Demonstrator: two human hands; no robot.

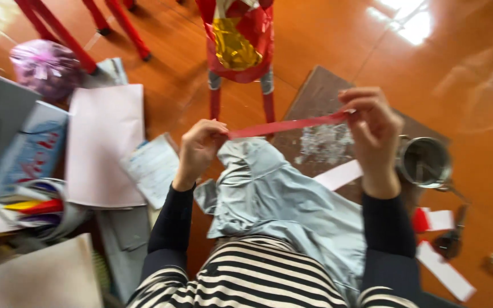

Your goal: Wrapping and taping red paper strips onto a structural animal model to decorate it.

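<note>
Stretching red paper strip [286, 125] between left hand [199, 149] and right hand [372, 131], each grip pinching one end; frame motion-blurred.

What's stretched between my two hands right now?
In the head view, a red paper strip spans from the left hand to the right hand, above grey-blue cloth.

We cannot see the ends of the red paper strip [286, 125]; the fingers of the left hand [199, 149] and the right hand [374, 132] cover them. The whole view is blurred by motion, so the print on the papers at the left is unreadable. The red stool [238, 57] is cut by the top edge. The small dark tool [451, 242] near the metal cup [425, 162] is too blurred to identify.
</note>
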